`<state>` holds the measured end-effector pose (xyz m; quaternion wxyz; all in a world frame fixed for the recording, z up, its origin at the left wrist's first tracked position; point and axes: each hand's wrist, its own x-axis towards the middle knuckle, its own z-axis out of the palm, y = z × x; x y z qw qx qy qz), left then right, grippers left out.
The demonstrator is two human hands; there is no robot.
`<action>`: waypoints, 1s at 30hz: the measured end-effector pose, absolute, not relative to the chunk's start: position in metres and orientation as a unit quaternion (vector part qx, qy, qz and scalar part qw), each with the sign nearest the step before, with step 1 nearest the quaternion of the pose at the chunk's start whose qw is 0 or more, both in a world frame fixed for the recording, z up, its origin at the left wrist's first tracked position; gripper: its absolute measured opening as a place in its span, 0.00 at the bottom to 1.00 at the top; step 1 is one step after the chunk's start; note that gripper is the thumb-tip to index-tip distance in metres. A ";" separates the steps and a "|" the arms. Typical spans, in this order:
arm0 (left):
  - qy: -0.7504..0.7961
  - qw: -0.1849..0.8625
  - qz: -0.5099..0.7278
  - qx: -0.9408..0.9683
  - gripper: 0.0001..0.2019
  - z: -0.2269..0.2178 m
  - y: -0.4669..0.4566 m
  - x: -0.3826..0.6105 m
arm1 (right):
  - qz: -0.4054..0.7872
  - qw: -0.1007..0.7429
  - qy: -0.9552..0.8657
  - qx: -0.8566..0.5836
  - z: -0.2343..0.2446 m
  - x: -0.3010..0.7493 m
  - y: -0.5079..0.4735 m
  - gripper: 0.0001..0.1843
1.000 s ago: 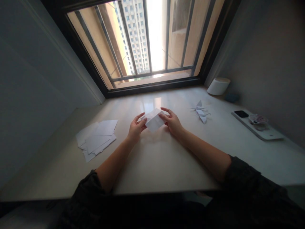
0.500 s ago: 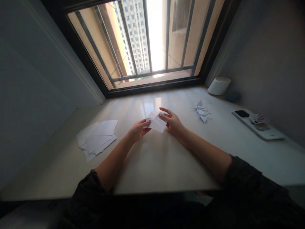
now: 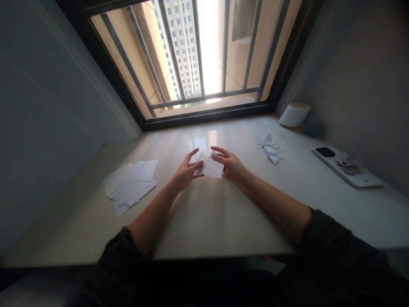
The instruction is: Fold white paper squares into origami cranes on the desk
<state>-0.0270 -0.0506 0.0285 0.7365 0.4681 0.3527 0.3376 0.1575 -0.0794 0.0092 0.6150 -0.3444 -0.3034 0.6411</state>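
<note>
A small folded sheet of white paper (image 3: 211, 167) is held between both hands over the middle of the white ledge. My left hand (image 3: 186, 170) pinches its left side with the thumb on top, its index finger raised away from the paper. On the other side, my right hand (image 3: 232, 164) grips the upper right part, thumb on top and index finger stretched out above. The fingers beneath the paper are mostly hidden. Two folded paper cranes (image 3: 270, 149) lie to the right of my right hand.
Loose white paper sheets (image 3: 132, 183) lie in an overlapping pile at left. At right rests a white phone (image 3: 358, 177) with a round grip on its back. A white cup-like object (image 3: 294, 115) stands in the far right corner beside a dark rounded object (image 3: 313, 129). A barred window (image 3: 204, 111) closes off the back.
My left index finger has lifted off the paper and spread upward. The paper's angle has shifted slightly, while my right hand keeps its hold nearly in place.
</note>
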 end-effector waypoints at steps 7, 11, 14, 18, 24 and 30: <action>0.342 0.732 0.344 0.478 0.33 0.026 -0.051 -0.024 | 0.642 0.605 -0.320 -0.345 0.010 0.156 -0.082 0.27; 0.342 0.722 0.362 0.479 0.32 0.023 -0.052 -0.022 | 0.640 0.604 -0.324 -0.348 0.010 0.155 -0.081 0.27; 0.344 0.711 0.386 0.476 0.29 0.020 -0.053 -0.020 | 0.638 0.604 -0.326 -0.349 0.008 0.155 -0.081 0.27; 0.355 0.681 0.422 0.481 0.25 0.017 -0.055 -0.017 | 0.634 0.599 -0.336 -0.356 0.007 0.154 -0.082 0.27; 0.365 0.625 0.449 0.525 0.24 0.020 -0.058 -0.016 | 0.632 0.597 -0.342 -0.357 0.009 0.153 -0.084 0.27; 0.376 0.618 0.449 0.525 0.24 0.021 -0.060 -0.016 | 0.627 0.597 -0.343 -0.365 0.009 0.152 -0.084 0.26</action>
